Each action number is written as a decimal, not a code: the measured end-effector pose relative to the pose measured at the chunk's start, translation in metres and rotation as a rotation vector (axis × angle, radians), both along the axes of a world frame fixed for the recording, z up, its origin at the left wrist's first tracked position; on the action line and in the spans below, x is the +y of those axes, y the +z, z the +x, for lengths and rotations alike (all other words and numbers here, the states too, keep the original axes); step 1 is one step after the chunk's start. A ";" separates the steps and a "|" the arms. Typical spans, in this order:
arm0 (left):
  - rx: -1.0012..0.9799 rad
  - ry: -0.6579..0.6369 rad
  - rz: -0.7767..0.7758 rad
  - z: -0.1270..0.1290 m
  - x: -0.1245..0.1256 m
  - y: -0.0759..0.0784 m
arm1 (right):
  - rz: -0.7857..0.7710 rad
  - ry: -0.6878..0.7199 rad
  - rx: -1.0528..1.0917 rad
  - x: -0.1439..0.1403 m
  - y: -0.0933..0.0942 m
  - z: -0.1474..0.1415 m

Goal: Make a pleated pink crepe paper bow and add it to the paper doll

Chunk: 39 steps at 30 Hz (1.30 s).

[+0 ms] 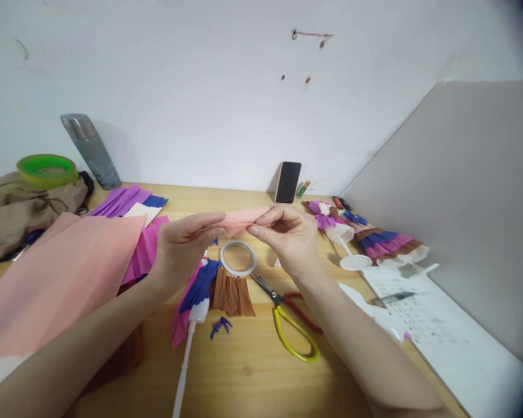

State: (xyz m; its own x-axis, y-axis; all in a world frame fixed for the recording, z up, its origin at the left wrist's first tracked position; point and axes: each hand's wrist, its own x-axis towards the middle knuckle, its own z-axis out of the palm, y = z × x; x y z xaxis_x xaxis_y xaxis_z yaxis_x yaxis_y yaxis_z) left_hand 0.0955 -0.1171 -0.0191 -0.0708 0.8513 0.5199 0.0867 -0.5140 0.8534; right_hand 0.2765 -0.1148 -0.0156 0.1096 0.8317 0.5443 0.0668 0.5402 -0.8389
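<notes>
Between my two hands a narrow strip of peach crepe paper [244, 217] is stretched level above the table. My left hand [181, 244] pinches its left end, and my right hand [290, 235] pinches the other end between thumb and fingers. Below them lies a roll of white tape [237, 258]. Scissors [283, 302] with one yellow and one red handle rest nearby, partly behind my right forearm. To the left of the scissors are a pleated brown crepe piece [233, 293] and a white plastic stick [186, 354] with blue and pink crepe at its top.
Large peach crepe sheets [65, 261] cover the left side. Behind them stand a flask [91, 151] and a wide tape roll [47, 170] on brown cloth. A phone [288, 182] leans on the wall. Crepe-covered pieces [383, 241] and a craft knife [394, 298] lie right.
</notes>
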 end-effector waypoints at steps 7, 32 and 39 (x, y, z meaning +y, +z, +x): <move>-0.028 -0.021 -0.005 -0.001 0.001 -0.001 | 0.064 -0.014 -0.097 -0.004 0.002 0.001; 0.021 0.012 0.049 0.003 0.005 -0.008 | 0.044 -0.103 -0.194 0.001 -0.004 0.000; -0.146 -0.088 -0.100 0.004 0.002 -0.001 | 0.028 -0.007 -0.044 0.002 -0.002 0.000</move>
State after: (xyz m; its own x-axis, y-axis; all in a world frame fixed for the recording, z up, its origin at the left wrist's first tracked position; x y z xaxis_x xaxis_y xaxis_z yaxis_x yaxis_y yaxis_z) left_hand 0.0995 -0.1150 -0.0205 -0.0624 0.9044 0.4221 -0.0830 -0.4261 0.9008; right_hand 0.2768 -0.1131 -0.0177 0.0914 0.8152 0.5719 0.1070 0.5630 -0.8195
